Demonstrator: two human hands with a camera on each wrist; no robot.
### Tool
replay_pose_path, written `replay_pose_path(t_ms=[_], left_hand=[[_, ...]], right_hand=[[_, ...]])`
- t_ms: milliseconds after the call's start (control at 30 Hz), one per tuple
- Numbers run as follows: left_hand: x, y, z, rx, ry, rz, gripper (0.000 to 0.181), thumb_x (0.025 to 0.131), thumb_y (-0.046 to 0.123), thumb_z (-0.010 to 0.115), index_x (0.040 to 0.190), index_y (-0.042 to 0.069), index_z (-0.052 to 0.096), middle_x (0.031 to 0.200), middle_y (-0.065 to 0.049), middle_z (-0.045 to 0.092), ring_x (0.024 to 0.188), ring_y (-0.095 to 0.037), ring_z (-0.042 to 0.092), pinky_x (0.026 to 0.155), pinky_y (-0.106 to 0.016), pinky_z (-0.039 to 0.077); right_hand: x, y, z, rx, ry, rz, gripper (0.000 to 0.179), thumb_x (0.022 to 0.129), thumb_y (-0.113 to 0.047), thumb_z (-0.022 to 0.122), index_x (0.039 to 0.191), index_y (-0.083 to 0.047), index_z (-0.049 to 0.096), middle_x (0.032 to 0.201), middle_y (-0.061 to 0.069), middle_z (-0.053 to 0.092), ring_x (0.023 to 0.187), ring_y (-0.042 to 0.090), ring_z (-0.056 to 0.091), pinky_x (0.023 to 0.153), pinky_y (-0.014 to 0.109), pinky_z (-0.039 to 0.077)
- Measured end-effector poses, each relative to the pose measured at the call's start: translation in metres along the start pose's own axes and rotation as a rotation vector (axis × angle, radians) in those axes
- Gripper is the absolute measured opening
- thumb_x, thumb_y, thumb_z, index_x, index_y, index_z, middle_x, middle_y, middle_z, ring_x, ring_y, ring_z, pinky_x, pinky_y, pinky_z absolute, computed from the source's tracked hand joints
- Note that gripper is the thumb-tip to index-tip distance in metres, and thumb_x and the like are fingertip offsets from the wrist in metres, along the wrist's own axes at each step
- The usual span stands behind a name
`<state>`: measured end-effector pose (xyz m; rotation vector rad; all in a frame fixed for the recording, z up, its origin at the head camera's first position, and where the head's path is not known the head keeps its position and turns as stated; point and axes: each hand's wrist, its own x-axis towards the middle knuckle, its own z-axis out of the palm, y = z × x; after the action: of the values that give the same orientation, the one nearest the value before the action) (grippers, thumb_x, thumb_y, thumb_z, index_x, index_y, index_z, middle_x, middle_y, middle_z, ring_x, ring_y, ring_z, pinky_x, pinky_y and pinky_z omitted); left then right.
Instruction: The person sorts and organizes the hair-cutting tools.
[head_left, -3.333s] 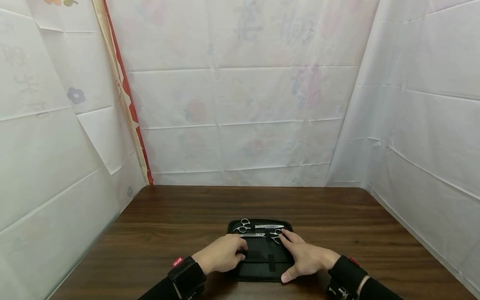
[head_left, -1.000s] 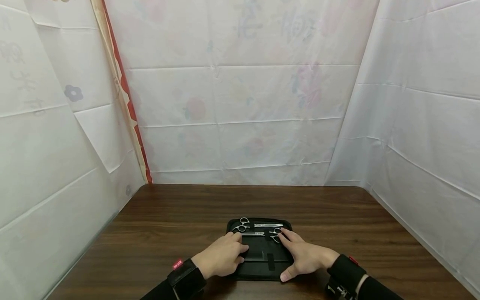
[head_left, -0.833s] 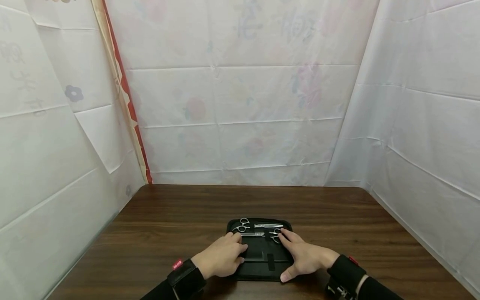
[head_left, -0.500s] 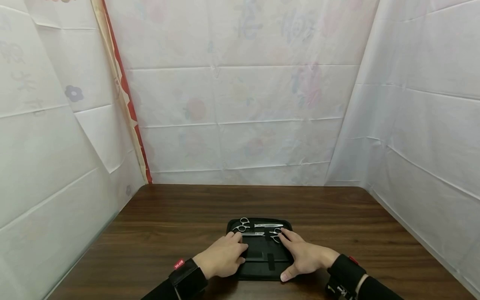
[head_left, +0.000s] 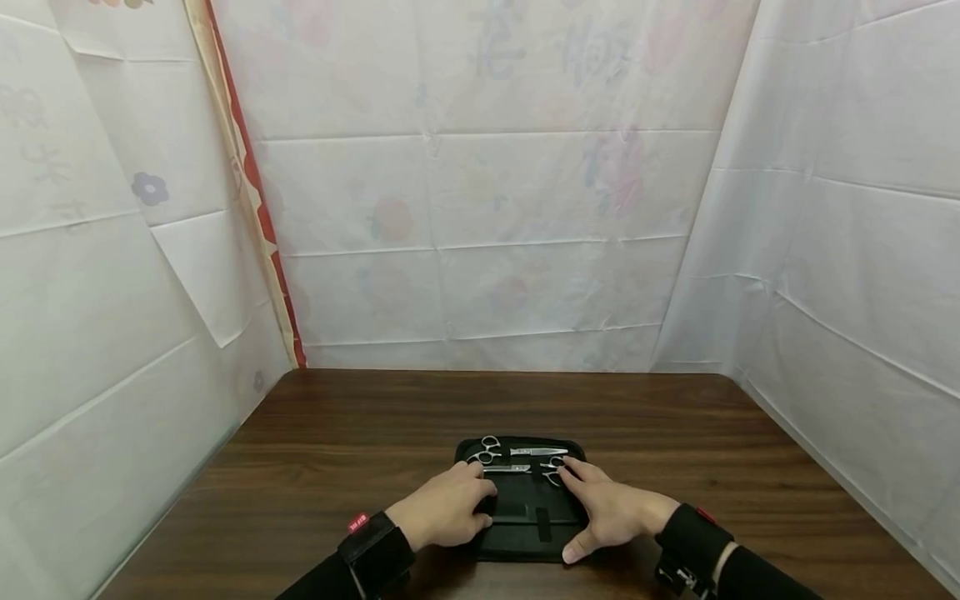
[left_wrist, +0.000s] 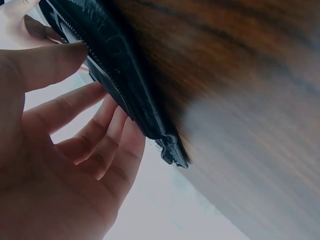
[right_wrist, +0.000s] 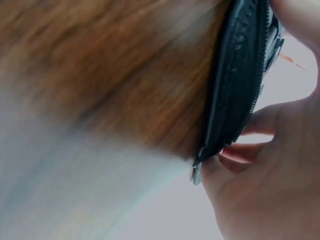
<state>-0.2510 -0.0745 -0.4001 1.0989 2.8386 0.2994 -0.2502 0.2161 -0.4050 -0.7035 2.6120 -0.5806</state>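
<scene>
Rests left hand [head_left: 446, 507], fingers loosely bent, at the left edge of the zippered scissors case [head_left: 517, 500] on the wood-grain tabletop [head_left: 337, 433]; spreads right hand [head_left: 611, 512] over the case's right edge. Probably feels light, semi-soft; best to grip by side rims, clear of the hairdressing scissors [head_left: 538, 452].

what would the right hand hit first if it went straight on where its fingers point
Probably the nearer silver scissors, at their handle end; depth leaves unclear whether the right hand touches them.
</scene>
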Motion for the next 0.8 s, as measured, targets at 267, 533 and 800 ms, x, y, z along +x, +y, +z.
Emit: replay_pose_path(t_ms=[267, 533, 800], left_hand=[[0.001, -0.002, -0.001, -0.027, 0.031, -0.001, 0.025, 0.094, 0.027, 0.074, 0.116, 0.015, 0.073, 0.104, 0.005, 0.059, 0.095, -0.011, 0.055, 0.078, -0.031, 0.052], [0.002, -0.004, -0.006, -0.045, 0.039, 0.008, 0.024, 0.094, 0.025, 0.074, 0.115, 0.013, 0.073, 0.105, 0.003, 0.061, 0.099, -0.014, 0.059, 0.082, -0.034, 0.053], [0.003, -0.013, -0.009, -0.084, 0.086, 0.041, 0.019, 0.096, 0.019, 0.071, 0.111, 0.009, 0.073, 0.105, 0.000, 0.063, 0.100, -0.017, 0.061, 0.085, -0.034, 0.053]], right_hand=[[0.003, 0.000, -0.002, -0.019, 0.000, 0.016, 0.115, 0.075, -0.053, 0.086, 0.159, 0.001, 0.028, 0.167, 0.020, 0.013, 0.153, 0.041, 0.014, 0.113, 0.061, 0.029], [0.002, 0.001, -0.010, 0.002, -0.003, 0.012, 0.102, 0.081, -0.048, 0.084, 0.156, -0.001, 0.035, 0.165, 0.020, 0.021, 0.151, 0.043, 0.020, 0.112, 0.059, 0.033], [0.004, 0.003, -0.014, 0.013, 0.057, -0.011, 0.088, 0.087, -0.044, 0.080, 0.151, 0.003, 0.043, 0.159, 0.024, 0.031, 0.147, 0.045, 0.029, 0.111, 0.059, 0.034]])
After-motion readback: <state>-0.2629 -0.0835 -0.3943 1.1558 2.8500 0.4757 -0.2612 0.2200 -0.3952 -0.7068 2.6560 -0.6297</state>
